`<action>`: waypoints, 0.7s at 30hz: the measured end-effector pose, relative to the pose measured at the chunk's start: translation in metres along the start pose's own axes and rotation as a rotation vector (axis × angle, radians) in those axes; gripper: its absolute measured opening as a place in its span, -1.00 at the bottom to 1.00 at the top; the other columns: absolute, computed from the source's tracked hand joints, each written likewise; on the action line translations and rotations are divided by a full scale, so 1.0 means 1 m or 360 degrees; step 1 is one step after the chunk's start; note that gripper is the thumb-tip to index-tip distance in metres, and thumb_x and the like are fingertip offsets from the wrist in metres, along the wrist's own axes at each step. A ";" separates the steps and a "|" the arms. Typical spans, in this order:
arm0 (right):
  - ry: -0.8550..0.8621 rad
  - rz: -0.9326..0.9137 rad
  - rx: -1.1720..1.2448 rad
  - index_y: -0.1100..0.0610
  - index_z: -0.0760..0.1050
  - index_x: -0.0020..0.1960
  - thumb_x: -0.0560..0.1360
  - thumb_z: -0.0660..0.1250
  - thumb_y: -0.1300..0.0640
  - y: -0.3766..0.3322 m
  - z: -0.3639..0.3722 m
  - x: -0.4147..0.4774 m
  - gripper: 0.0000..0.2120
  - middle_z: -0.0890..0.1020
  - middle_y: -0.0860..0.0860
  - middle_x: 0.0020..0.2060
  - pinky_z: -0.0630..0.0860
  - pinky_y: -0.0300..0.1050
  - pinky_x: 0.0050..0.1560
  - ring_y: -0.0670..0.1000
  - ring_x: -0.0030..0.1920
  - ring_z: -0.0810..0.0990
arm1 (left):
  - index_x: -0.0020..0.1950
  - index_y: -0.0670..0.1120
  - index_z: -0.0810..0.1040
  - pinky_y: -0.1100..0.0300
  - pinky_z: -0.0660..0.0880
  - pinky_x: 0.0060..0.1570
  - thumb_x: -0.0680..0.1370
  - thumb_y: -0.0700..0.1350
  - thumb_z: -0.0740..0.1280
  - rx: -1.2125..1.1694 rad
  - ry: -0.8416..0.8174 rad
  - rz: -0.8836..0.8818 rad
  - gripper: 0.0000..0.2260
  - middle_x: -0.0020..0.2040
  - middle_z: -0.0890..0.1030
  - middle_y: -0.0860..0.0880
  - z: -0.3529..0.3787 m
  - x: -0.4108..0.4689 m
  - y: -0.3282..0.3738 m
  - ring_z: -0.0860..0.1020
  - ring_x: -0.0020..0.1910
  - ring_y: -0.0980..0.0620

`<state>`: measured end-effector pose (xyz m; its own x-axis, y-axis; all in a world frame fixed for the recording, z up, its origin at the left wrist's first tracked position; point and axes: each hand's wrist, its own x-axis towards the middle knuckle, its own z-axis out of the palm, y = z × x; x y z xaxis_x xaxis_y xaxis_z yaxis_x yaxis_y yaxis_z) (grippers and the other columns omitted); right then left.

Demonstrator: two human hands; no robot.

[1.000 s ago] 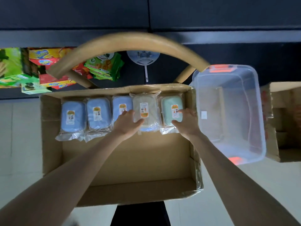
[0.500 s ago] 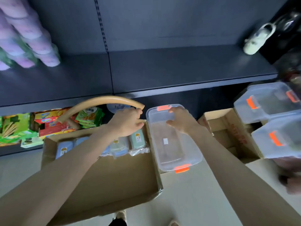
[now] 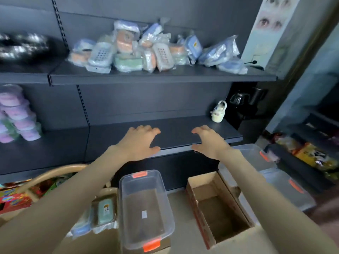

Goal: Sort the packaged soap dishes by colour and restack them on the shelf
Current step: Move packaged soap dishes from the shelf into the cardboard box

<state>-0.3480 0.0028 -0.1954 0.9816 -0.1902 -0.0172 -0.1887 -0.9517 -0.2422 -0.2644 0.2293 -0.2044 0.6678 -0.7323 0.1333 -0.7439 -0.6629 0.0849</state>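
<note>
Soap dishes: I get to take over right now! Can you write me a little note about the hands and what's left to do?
Left hand and right hand: both open, empty, hovering over the front of the middle shelf.
Soap dishes: mixed-colour heap on the upper shelf; a green one and a blue one show in the cardboard box below.
Done: a few packed in the box.
Left: sort the heap by colour, restack on the shelf.
</note>
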 end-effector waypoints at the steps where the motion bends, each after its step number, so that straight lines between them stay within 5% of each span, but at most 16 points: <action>1: 0.0047 -0.0006 -0.0006 0.10 0.30 0.44 0.52 0.36 0.05 0.009 -0.015 0.005 -0.47 0.34 0.10 0.35 0.35 0.04 0.26 0.18 0.32 0.38 | 0.42 -0.03 0.30 -0.01 0.33 0.19 0.55 0.13 0.26 0.0020 0.0035 0.0011 -0.51 0.27 0.47 -0.09 -0.010 0.014 0.006 0.42 0.25 -0.10; 14: 0.0316 0.0003 -0.0045 0.11 0.28 0.45 0.52 0.35 0.02 0.120 -0.127 0.131 -0.45 0.31 0.09 0.37 0.38 0.07 0.29 0.17 0.32 0.37 | 0.48 0.02 0.22 0.05 0.23 0.28 0.57 0.15 0.23 -0.0011 0.0335 0.0094 -0.48 0.36 0.38 -0.03 -0.055 0.210 0.038 0.32 0.36 -0.06; 21: 0.0422 0.0001 -0.0024 0.11 0.27 0.47 0.53 0.35 0.02 0.168 -0.172 0.210 -0.44 0.30 0.08 0.40 0.36 -0.01 0.29 0.14 0.36 0.35 | 0.46 0.00 0.26 0.01 0.33 0.25 0.55 0.14 0.26 -0.0054 0.0365 0.0073 -0.48 0.33 0.41 -0.04 -0.070 0.321 0.034 0.37 0.31 -0.08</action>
<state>-0.1784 -0.2388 -0.0732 0.9398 -0.2454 0.2380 -0.1915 -0.9546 -0.2280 -0.0767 -0.0174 -0.0893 0.6128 -0.7043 0.3583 -0.7763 -0.6213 0.1063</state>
